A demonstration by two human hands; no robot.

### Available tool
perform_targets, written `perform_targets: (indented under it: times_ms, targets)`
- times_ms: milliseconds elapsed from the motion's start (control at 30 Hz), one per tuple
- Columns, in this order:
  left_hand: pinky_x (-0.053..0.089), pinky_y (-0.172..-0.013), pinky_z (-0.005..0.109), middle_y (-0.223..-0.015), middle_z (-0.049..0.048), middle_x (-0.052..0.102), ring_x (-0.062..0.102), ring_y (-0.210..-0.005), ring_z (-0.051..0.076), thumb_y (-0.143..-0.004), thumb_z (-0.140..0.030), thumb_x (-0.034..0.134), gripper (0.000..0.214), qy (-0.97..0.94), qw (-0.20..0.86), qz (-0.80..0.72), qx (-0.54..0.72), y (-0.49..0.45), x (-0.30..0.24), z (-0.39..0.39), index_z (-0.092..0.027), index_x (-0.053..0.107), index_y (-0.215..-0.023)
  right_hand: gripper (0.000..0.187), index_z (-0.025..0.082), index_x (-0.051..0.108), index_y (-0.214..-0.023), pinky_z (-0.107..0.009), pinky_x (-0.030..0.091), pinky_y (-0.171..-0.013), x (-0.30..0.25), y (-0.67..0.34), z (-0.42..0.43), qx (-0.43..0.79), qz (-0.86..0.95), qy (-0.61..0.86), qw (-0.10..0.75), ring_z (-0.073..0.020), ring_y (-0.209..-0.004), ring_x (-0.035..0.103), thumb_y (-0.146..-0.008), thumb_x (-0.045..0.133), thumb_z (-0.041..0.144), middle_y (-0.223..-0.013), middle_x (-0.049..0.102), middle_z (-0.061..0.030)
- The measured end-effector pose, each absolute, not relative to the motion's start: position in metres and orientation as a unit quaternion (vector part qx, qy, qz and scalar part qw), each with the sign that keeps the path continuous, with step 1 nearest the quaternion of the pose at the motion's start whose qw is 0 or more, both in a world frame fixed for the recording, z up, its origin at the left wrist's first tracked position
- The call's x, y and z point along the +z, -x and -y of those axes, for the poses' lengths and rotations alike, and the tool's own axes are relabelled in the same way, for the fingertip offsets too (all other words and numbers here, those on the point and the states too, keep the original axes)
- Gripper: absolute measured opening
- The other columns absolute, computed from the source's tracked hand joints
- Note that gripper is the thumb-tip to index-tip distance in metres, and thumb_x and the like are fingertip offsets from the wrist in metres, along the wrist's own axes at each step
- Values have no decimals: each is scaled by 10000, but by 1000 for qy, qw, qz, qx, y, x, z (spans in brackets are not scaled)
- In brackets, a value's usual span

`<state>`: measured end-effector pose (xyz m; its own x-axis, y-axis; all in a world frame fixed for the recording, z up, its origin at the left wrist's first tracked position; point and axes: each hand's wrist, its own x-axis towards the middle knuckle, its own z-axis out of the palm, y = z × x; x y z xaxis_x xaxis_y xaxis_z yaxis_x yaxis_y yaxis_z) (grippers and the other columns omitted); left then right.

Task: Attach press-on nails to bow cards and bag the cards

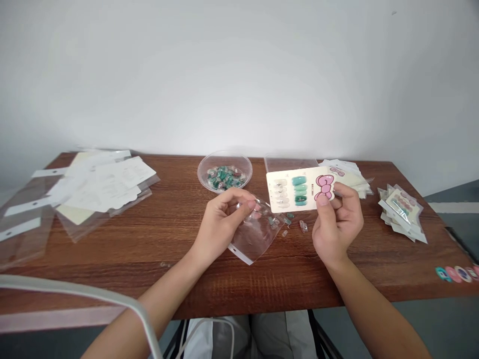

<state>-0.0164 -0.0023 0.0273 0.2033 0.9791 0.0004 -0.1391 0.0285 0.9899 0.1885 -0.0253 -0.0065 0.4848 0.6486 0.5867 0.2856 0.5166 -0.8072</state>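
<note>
With right hand [339,227], pinching nail card [300,190] by bow-printed end, held above table [172,239], right of centre. With left hand [224,215], pinching clear bag [256,242] by far end, just left of card. Below card, loose nails [303,226] on table. At far centre, round tub [199,173] of green nails [224,178]. At far left, white cards [101,184]; at right, stacked packets [404,212].

Soft, diffuse light, pale wall [224,75] greying toward the right — faint glints on the clear bag [258,238] in my left hand [223,215], fine print on the white cards [107,185] blurred.
</note>
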Motion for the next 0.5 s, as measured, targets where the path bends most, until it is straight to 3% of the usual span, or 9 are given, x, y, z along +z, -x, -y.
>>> perform_targets:
  times_ms: [100,200,367,500]
  targets:
    - [579,-640,269,-850,33,767,749,-746,184,-835,-368,821,199,-493,598,-433,461,18,25,2,-192,748,-894,234,248,635,-1098,-276,463,-500,-5,-192,22,124,481,478,724,-125,-505,542,-933,727,386,-665,604,41]
    - [553,-632,253,-822,25,748,747,-752,182,-821,-359,837,218,-490,581,-454,465,20,23,3,-189,730,-905,220,253,643,-1086,-280,452,-494,-4,-194,20,125,472,478,730,-128,-495,513,-932,731,383,-610,529,59]
    - [494,-586,225,-764,-8,689,640,-676,128,-798,-330,856,247,-468,541,-493,495,22,20,2,-203,658,-874,194,261,668,-1090,-271,440,-496,-5,-195,21,129,472,465,738,-118,-487,479,-934,736,355,-598,496,67]
    - [512,-641,242,-795,-10,662,653,-719,138,-793,-304,852,275,-462,549,-486,499,21,19,1,-207,620,-906,189,267,678,-1102,-290,480,-541,-5,-195,21,121,472,468,737,-120,-496,481,-939,731,346,-626,521,59]
